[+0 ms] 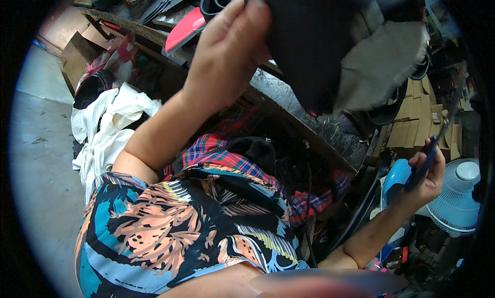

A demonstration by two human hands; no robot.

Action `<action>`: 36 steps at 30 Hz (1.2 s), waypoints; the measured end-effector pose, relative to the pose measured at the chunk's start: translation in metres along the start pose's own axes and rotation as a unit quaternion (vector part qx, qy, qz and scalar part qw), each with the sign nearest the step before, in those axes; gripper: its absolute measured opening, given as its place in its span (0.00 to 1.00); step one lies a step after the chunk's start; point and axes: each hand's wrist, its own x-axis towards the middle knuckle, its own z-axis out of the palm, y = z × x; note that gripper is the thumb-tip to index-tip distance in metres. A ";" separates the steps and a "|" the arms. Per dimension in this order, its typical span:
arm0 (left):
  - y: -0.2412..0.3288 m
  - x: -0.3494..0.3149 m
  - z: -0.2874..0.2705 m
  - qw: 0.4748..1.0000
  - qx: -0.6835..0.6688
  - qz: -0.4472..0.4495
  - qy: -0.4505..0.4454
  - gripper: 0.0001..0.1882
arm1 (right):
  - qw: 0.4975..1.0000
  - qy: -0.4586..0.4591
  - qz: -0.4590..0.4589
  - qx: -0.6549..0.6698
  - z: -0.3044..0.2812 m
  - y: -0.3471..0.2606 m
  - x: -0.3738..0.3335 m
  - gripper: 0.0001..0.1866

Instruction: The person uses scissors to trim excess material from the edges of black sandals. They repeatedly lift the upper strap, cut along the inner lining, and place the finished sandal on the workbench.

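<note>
At the left of the frame a heap of white cloth [111, 125] lies on the floor beside the person's patterned sleeve [170, 231]; it sits apart from both hands. Upper centre, the left hand [227, 56] is raised high, its grip clamped on the near edge of a dark fabric piece [309, 45]; thumb and fingers pinch that edge, so the piece hangs to the right of the grip and spreads toward the upper right, where its frayed grey underside [381, 66] shows; held up like this, it probably lets the person look over the edge, though that is a judgement. Below it runs the worn dark surface [289, 99], with a red sheet [184, 29] and black strips at its far end, upper left of centre. At the right, lower down, the right hand [425, 177] is closed around a blue-handled tool [422, 166]; its working end runs up toward stacked cardboard pieces [417, 117] and is too thin to make out; the tool is well apart from the fabric. A pale fan [459, 195] stands at the right edge.
</note>
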 end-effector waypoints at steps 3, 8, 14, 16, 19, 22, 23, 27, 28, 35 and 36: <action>-0.025 0.020 -0.005 0.988 -0.091 -0.119 -0.021 0.29 | 0.996 -0.056 0.027 -0.064 -0.004 -0.008 -0.018 0.22; -0.066 0.038 -0.031 0.944 0.050 -0.326 -0.030 0.31 | 0.939 -0.223 0.031 -0.262 0.025 -0.018 -0.033 0.22; -0.050 0.037 -0.034 0.913 0.304 -0.268 -0.044 0.34 | 0.882 -0.279 0.031 -0.380 0.061 -0.010 -0.047 0.19; -0.041 0.033 -0.023 0.841 0.535 -0.054 -0.055 0.28 | 0.884 -0.285 0.009 -0.370 0.064 -0.008 -0.050 0.19; -0.030 0.026 -0.010 0.851 0.519 -0.021 -0.074 0.31 | 0.884 -0.291 -0.002 -0.365 0.065 -0.006 -0.051 0.19; -0.033 0.032 0.000 0.861 0.481 0.003 -0.162 0.30 | 0.884 -0.293 0.007 -0.365 0.065 -0.004 -0.051 0.19; -0.037 0.035 0.002 0.857 0.476 0.044 -0.192 0.30 | 0.885 -0.292 0.009 -0.363 0.064 -0.004 -0.051 0.19; -0.054 0.043 -0.001 0.722 0.601 0.220 -0.263 0.28 | 0.882 -0.298 0.040 -0.363 0.063 -0.001 -0.053 0.20; -0.057 0.043 -0.004 0.716 0.599 0.218 -0.284 0.26 | 0.883 -0.301 0.045 -0.357 0.062 -0.001 -0.054 0.19; -0.057 0.037 -0.014 0.657 0.631 0.179 -0.372 0.12 | 0.893 -0.302 0.081 -0.322 0.057 -0.002 -0.052 0.19; -0.054 0.036 -0.014 0.639 0.640 0.170 -0.390 0.12 | 0.893 -0.300 0.085 -0.324 0.056 -0.003 -0.052 0.19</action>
